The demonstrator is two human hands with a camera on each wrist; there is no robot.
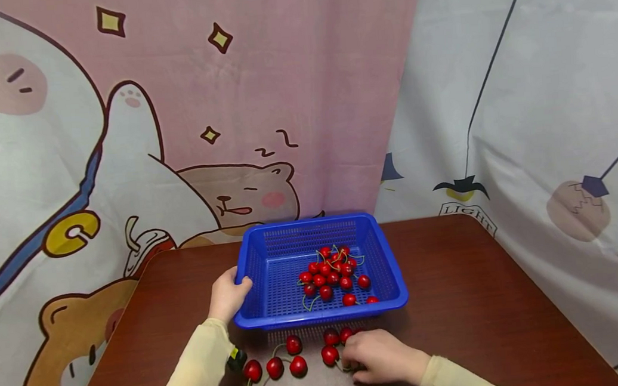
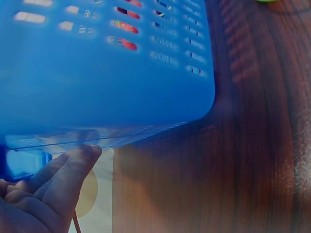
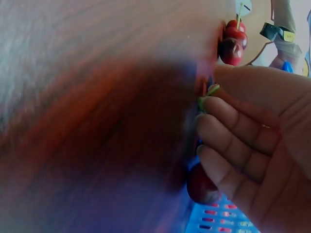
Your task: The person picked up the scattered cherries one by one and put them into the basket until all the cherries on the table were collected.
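A blue plastic basket [image 1: 318, 318] with slotted sides stands on the table, several red cherries [image 1: 324, 269] heaped mostly in its right half. My left hand [image 1: 229, 295] grips its left rim, thumb over the edge and fingers against the outer wall [image 2: 102, 92]. In front of the basket my right hand [image 1: 382, 356] is low at the tabletop, its fingers bent around a cherry that is mostly hidden. A green stem [image 3: 212, 91] shows at its fingertips in the right wrist view. Beside those fingers lie a few more cherries [image 1: 329, 355], one dark cherry [image 3: 201, 184] close below them.
Another group of stemmed cherries [image 1: 275, 367] lies on the brown wooden table [image 1: 456, 290], near the left forearm. A dark band with a yellow-green mark [image 1: 237, 358] is at the left wrist. Cartoon-printed curtains [image 1: 308, 97] hang behind the table.
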